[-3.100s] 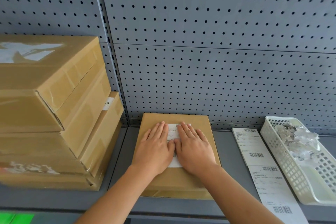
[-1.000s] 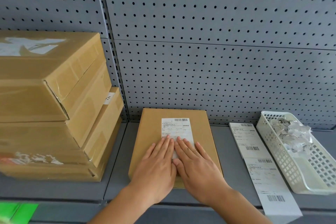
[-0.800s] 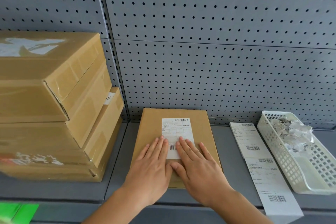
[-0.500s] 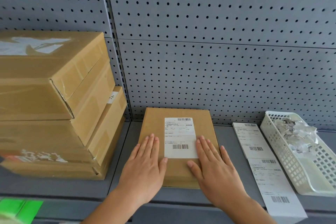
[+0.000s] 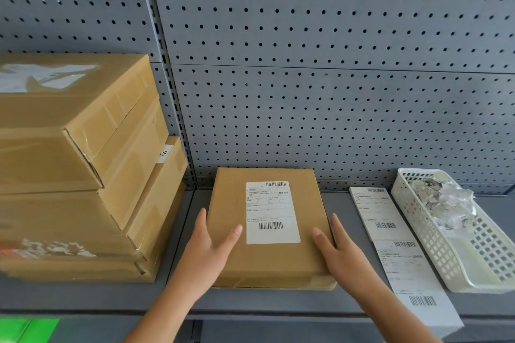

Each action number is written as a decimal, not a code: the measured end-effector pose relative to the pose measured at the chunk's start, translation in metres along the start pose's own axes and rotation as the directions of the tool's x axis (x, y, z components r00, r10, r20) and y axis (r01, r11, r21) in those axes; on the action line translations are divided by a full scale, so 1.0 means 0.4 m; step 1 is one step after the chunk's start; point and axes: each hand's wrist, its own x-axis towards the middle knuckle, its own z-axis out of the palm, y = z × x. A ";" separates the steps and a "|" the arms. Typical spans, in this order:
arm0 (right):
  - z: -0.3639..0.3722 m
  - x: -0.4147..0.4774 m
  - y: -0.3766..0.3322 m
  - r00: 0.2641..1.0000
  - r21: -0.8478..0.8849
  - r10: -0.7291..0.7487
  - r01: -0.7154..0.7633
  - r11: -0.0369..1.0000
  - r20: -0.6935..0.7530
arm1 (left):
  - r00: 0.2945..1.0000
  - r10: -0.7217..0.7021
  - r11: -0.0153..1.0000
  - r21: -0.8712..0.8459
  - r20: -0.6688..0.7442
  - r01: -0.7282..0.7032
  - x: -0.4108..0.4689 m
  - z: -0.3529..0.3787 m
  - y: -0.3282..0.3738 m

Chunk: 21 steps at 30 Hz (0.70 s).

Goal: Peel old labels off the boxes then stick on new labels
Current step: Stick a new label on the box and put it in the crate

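Fingers [image 5: 202,224] straight, left hand [image 5: 207,252], right hand [image 5: 341,255] moved off label [image 5: 271,211], seemingly touching box [image 5: 278,262] sides

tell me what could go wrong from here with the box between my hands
1. The left hand and right hand only flank the box with straight fingers, thumbs on top; lifted like this, it may slip.
2. The strip of new labels overhangs the shelf edge right beside the right forearm; a brush could drag it off.
3. The stack of boxes on the left sits unevenly; adding this box could shift it.
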 end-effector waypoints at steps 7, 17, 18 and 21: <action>0.022 0.011 0.005 0.999 0.117 0.030 -0.027 0.993 -0.025 | 0.998 -0.019 0.997 -0.080 -0.052 0.015 0.001 0.012 0.004; -0.004 -0.050 -0.014 0.989 0.147 0.010 0.012 0.989 -0.148 | 0.996 0.083 0.996 -0.038 -0.044 -0.085 -0.018 0.008 0.025; -0.008 -0.057 -0.014 0.986 0.144 0.003 0.021 0.989 -0.165 | 0.995 0.095 0.995 -0.036 -0.037 -0.097 -0.018 0.006 0.029; -0.014 -0.085 -0.011 0.979 0.158 -0.004 0.037 0.987 -0.205 | 0.991 0.132 0.991 -0.028 -0.025 -0.133 -0.019 0.005 0.039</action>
